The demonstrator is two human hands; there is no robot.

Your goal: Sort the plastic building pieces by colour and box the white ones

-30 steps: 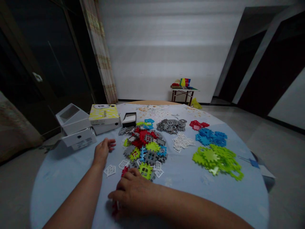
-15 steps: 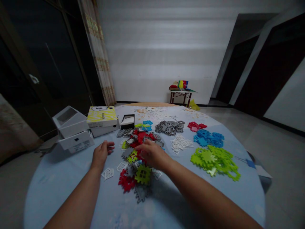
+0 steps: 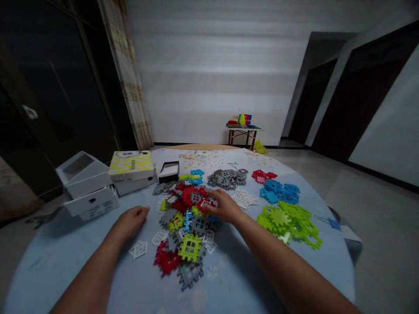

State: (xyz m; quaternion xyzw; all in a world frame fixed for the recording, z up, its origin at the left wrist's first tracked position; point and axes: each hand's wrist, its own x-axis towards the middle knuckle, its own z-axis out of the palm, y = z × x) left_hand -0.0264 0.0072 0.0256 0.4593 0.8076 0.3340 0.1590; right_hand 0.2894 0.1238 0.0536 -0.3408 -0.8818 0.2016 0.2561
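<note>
My right hand (image 3: pixel 224 208) is over the right side of a mixed pile of plastic building pieces. Its thumb and fingers close around the edge of a red toothed piece (image 3: pixel 203 204) with a white window insert. Left of the pile, my left hand (image 3: pixel 131 220) rests low over the cloth, fingers curled in, nothing visible in it. Nearer me in the pile are a lime square window piece (image 3: pixel 190 247), a dark red piece (image 3: pixel 166 259) and a grey toothed piece (image 3: pixel 190 274). A white window frame (image 3: pixel 139 250) lies by my left forearm.
Sorted heaps of grey (image 3: pixel 227 179), white (image 3: pixel 245 199), red (image 3: pixel 262 176), blue (image 3: pixel 279 191) and lime pieces (image 3: pixel 290 222) lie to the right. Open white boxes (image 3: pixel 94 203), a yellow box (image 3: pixel 131 165) and a small black box (image 3: pixel 169 171) stand at the left back.
The view has shifted slightly. My right hand has drawn back rightward from the pile's middle, onto the red piece, uncovering blue and grey pieces. My left hand's fingers have curled in.
</note>
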